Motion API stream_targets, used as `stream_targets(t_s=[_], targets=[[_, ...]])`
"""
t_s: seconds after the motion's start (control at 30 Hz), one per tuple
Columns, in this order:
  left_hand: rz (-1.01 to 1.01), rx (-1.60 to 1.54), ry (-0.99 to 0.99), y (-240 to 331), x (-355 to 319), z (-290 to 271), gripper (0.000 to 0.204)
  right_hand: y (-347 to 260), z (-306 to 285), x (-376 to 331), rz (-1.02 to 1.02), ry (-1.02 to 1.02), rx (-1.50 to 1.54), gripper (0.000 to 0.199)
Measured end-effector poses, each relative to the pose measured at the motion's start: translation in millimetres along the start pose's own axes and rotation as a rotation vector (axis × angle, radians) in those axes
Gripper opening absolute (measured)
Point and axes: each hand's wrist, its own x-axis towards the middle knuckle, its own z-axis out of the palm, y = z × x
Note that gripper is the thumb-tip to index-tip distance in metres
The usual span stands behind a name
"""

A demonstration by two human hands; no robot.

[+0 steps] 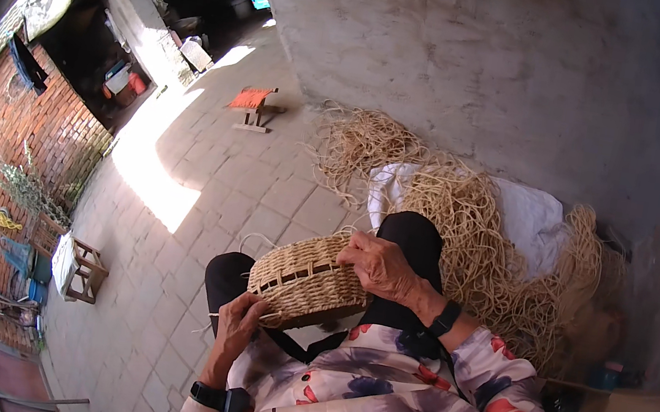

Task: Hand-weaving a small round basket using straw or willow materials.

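A half-round woven basket of tan straw cord rests across my lap, tipped on its side. A dark gap runs between two bands of its weave. My left hand grips its lower left edge, the fingers closed on the rim. At the upper right, my right hand pinches the weave near the other end. A thin loose strand curls out from the basket's far left side. Both wrists carry dark bands.
A large heap of tan cord lies along the wall to the right, partly over white sacks. A low stool with an orange seat stands ahead on the paving. Another wooden stool is at left, near a brick wall.
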Motion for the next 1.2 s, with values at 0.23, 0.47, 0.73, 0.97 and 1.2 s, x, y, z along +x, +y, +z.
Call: stream_targets(t_s=[0.23, 0.47, 0.73, 0.97, 1.2], targets=[[0.134, 0.085, 0.048, 5, 0, -4, 0.019, -4, -5, 3, -0.128, -0.059, -0.200, 0.021], [0.310, 0.197, 0.119, 44, 2, -18, 0.015, -25, 3, 19, -0.107, -0.043, -0.069, 0.019], [0.359, 0.221, 0.034, 42, 2, -27, 0.010, -22, 16, 26, -0.174, -0.147, 0.023, 0.024], [0.396, 0.260, 0.069, 121, -8, -50, 0.015, -87, -3, 59, -0.195, -0.034, 0.197, 0.036], [0.024, -0.094, -0.279, 86, 15, -97, 0.025, -39, -26, 36, 0.302, -0.364, 0.926, 0.021]])
